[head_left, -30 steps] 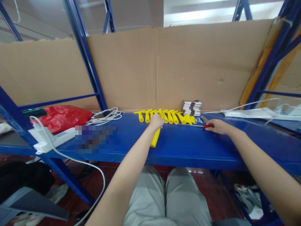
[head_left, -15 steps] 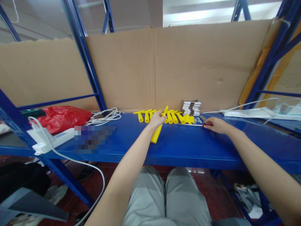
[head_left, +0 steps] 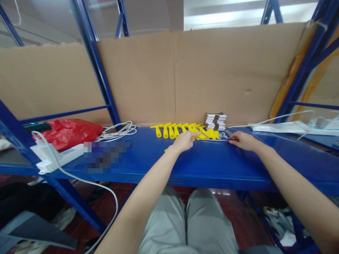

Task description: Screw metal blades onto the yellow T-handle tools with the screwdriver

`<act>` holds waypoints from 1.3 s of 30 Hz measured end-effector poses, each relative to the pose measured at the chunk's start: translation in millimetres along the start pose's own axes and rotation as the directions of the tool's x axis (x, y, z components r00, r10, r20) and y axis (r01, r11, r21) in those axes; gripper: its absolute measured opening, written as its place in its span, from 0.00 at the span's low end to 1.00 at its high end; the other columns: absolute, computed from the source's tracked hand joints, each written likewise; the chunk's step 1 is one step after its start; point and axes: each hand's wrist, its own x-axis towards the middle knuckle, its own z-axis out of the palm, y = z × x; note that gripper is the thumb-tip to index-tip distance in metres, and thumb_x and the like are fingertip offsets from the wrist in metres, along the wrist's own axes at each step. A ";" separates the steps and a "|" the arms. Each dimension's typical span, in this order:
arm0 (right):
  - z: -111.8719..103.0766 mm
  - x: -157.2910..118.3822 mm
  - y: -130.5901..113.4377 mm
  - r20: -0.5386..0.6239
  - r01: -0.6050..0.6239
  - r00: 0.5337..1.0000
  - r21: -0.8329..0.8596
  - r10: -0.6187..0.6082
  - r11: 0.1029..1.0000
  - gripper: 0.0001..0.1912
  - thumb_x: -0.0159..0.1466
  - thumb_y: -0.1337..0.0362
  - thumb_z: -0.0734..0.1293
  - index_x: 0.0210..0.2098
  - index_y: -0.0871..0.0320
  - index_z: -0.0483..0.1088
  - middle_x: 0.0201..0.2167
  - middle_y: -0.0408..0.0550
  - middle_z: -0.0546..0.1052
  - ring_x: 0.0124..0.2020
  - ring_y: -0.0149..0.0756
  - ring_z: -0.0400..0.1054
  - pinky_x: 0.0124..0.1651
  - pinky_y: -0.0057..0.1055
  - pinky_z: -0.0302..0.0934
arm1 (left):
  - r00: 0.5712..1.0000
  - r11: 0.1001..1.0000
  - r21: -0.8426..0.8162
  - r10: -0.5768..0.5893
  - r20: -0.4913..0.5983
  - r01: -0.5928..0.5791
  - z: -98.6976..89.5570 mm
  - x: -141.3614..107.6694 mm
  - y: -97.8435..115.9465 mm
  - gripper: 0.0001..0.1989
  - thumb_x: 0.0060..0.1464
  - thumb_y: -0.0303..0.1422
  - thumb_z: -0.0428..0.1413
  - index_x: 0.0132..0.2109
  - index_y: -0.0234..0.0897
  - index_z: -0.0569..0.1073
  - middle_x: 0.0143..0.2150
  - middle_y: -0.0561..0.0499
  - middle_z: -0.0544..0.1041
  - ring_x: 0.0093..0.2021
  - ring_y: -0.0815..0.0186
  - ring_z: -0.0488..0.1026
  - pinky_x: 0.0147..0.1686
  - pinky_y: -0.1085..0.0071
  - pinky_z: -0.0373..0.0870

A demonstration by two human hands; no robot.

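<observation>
Several yellow T-shaped tubes (head_left: 172, 131) lie in a row along the back of the blue shelf. My left hand (head_left: 185, 140) is over the shelf in front of the row, fingers stretched to the right towards the yellow pieces at the row's right end (head_left: 213, 134); whether they touch is not clear. A yellow tip (head_left: 166, 150) shows beside my left wrist, the rest hidden under the forearm. My right hand (head_left: 242, 140) grips a red-handled tool (head_left: 233, 139) with a grey blade-like end, beside a dark blue printed sheet (head_left: 224, 135).
A stack of white-and-black folded packets (head_left: 215, 121) stands behind the yellow pieces. To the left lie a red plastic bag (head_left: 72, 132), coiled white cable (head_left: 119, 130) and a power strip (head_left: 63, 157). Cardboard (head_left: 212, 70) backs the blue shelf (head_left: 212, 162).
My left hand has moved right and towards me. The yellow tube it held upright at an angle is no longer seen in it; a yellow tip shows by the wrist. My right hand has stayed put.
</observation>
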 end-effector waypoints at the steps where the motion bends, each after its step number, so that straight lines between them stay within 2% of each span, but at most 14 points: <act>1: -1.6 -0.6 -2.9 0.001 -0.008 1.000 -0.012 0.008 1.000 0.15 0.62 0.55 0.58 0.36 0.56 0.73 0.40 0.54 0.77 0.39 0.42 0.71 0.40 0.35 0.65 | 1.000 1.000 0.006 0.009 0.007 -0.009 0.5 -0.2 0.1 0.23 0.59 0.25 0.50 0.60 0.45 0.68 0.56 0.48 0.73 0.54 0.59 0.71 0.55 0.62 0.66; 7: -8.2 0.5 -20.5 0.027 -0.041 0.999 -0.063 0.043 0.997 0.15 0.62 0.59 0.57 0.42 0.56 0.72 0.45 0.56 0.76 0.45 0.46 0.70 0.43 0.39 0.63 | 0.999 0.998 0.044 0.036 0.006 -0.036 0.2 -1.5 -0.8 0.22 0.58 0.24 0.49 0.58 0.43 0.70 0.54 0.45 0.74 0.53 0.59 0.71 0.54 0.62 0.66; 11: -10.0 7.7 -29.3 0.049 -0.040 0.998 -0.049 0.042 0.998 0.16 0.62 0.62 0.56 0.42 0.56 0.72 0.44 0.56 0.77 0.46 0.46 0.70 0.43 0.38 0.62 | 0.999 0.999 0.022 0.045 -0.004 -0.045 -0.3 -1.4 1.1 0.22 0.58 0.24 0.49 0.57 0.43 0.71 0.53 0.44 0.74 0.52 0.59 0.71 0.54 0.61 0.67; 17: -13.4 26.6 -35.8 0.155 -0.021 0.988 -0.046 0.028 0.999 0.13 0.59 0.69 0.56 0.31 0.56 0.73 0.39 0.53 0.78 0.40 0.43 0.71 0.38 0.33 0.61 | 1.000 0.998 0.058 0.016 -0.015 -0.015 -1.2 -2.2 3.8 0.23 0.57 0.23 0.49 0.58 0.45 0.71 0.53 0.45 0.75 0.51 0.59 0.72 0.52 0.63 0.67; 20: -14.5 37.5 -37.2 0.181 -0.020 0.983 0.037 0.013 0.999 0.11 0.57 0.69 0.59 0.25 0.58 0.73 0.33 0.52 0.79 0.35 0.41 0.72 0.36 0.31 0.61 | 1.000 0.996 0.083 0.021 0.004 -0.022 -1.0 -2.6 3.7 0.23 0.57 0.24 0.50 0.57 0.46 0.71 0.52 0.46 0.75 0.51 0.59 0.72 0.53 0.63 0.67; 25: -10.5 48.6 -35.2 0.216 -0.123 0.972 0.160 0.087 0.979 0.09 0.52 0.71 0.63 0.17 0.58 0.71 0.22 0.46 0.76 0.27 0.38 0.70 0.34 0.30 0.62 | 0.999 0.996 0.079 0.028 0.027 -0.031 -0.6 -2.7 3.7 0.22 0.56 0.23 0.50 0.56 0.45 0.73 0.52 0.46 0.76 0.51 0.58 0.72 0.51 0.63 0.67; 28: -4.9 49.9 -30.8 0.167 -0.160 0.978 0.212 0.125 0.964 0.08 0.50 0.70 0.65 0.16 0.58 0.71 0.20 0.45 0.76 0.25 0.37 0.70 0.31 0.29 0.63 | 1.000 0.997 0.074 0.019 0.025 -0.021 -0.5 -2.5 4.1 0.22 0.56 0.24 0.51 0.56 0.46 0.72 0.52 0.46 0.76 0.51 0.58 0.72 0.52 0.63 0.67; 31: 0.1 49.3 -27.5 0.122 -0.122 0.988 0.248 0.094 0.961 0.07 0.50 0.69 0.66 0.17 0.57 0.72 0.20 0.45 0.76 0.24 0.35 0.69 0.29 0.28 0.63 | 1.000 0.997 0.077 0.020 0.023 -0.021 -0.2 -2.4 4.2 0.23 0.56 0.25 0.51 0.57 0.46 0.72 0.51 0.47 0.76 0.51 0.58 0.71 0.53 0.62 0.66; 39: 2.7 47.7 -33.3 0.128 -0.172 0.981 0.252 0.143 0.952 0.08 0.52 0.66 0.66 0.18 0.58 0.72 0.19 0.45 0.75 0.22 0.34 0.68 0.27 0.27 0.62 | 0.998 0.997 0.061 0.048 0.048 -0.051 0.7 -3.3 4.2 0.22 0.57 0.25 0.51 0.56 0.46 0.72 0.51 0.47 0.75 0.51 0.60 0.71 0.53 0.62 0.66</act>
